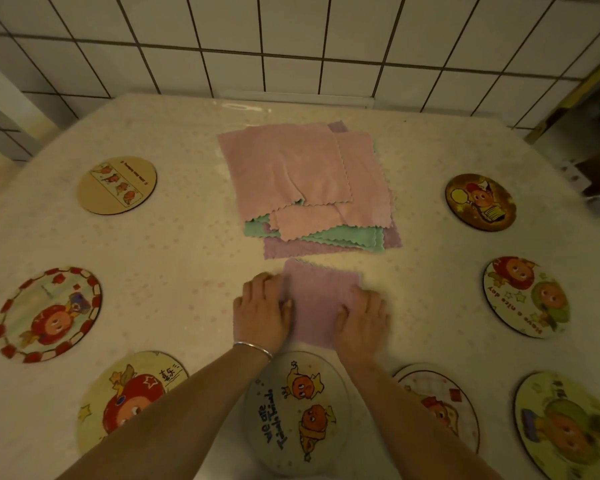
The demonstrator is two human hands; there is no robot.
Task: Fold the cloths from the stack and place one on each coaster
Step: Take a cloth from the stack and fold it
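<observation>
Coaster (pixel 297 410), nearest, bare: beyond it left hand (pixel 261 313) and right hand (pixel 362 318), fingers flat and gripping nothing, press lilac cloth (pixel 317 299) onto desk (pixel 187 237), apparently setting its fold.

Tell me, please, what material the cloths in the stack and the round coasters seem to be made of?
The cloths in the stack look like soft microfibre or fleece: matte, slightly fuzzy, with zigzag-cut edges and limp creases. The round coasters look like thin wood or pressed board with printed cartoon tops; a darker brown edge shows around some. Their exact material is not certain.
</observation>
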